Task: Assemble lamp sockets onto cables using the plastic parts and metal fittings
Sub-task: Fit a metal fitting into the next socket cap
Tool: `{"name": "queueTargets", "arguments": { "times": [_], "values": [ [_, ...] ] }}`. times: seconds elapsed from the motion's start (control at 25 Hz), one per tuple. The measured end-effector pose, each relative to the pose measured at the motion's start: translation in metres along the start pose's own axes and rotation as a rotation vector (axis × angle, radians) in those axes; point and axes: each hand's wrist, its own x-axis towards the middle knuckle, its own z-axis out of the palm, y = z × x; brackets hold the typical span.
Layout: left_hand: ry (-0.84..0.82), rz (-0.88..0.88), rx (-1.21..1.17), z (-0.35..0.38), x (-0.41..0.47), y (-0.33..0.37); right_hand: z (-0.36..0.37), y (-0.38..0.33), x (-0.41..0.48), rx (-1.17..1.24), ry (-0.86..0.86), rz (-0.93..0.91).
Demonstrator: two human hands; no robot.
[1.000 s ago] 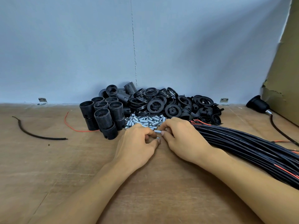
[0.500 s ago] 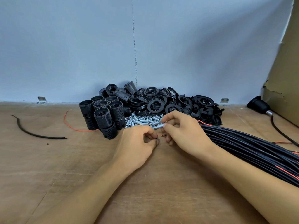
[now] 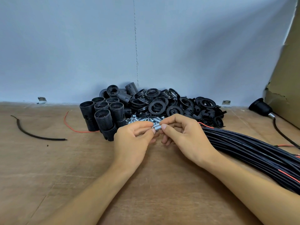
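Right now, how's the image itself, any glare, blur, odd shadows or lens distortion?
Head view: left hand and right hand, pinching the metal fitting, are sharp, no motion blur; soft light, a broad diagonal shadow on the blue wall; small glints on the fitting pile; the black rings merge darkly; wide-angle stretch enlarges the forearms near the bottom corners.

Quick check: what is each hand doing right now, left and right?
Left hand: pinching the small metal fittings at its fingertips.
Right hand: pinching the same metal fittings.
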Motion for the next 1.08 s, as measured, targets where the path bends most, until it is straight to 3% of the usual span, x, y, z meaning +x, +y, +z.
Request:
{"name": "queueTargets", "arguments": {
  "times": [0.24, 0.44, 0.6, 0.92, 1.08],
  "values": [
    [-0.004, -0.032, -0.050, 0.002, -0.002, -0.001, 0.002, 0.004, -0.002, -0.084, 0.013, -0.058],
    [0.031, -0.006, 0.040, 0.002, -0.001, -0.001, 0.002, 0.008, -0.002, -0.328, -0.027, -0.193],
    [0.035, 0.024, 0.082, 0.001, -0.002, -0.002, 0.002, 0.010, -0.002, -0.349, -0.018, -0.172],
    [0.062, 0.111, 0.185, 0.004, -0.002, -0.003, 0.006, 0.008, -0.004, -0.339, 0.044, -0.083],
    [0.050, 0.059, 0.114, 0.001, 0.001, -0.004, 0.007, 0.007, -0.001, -0.074, 0.028, 0.052]
  ]
}}
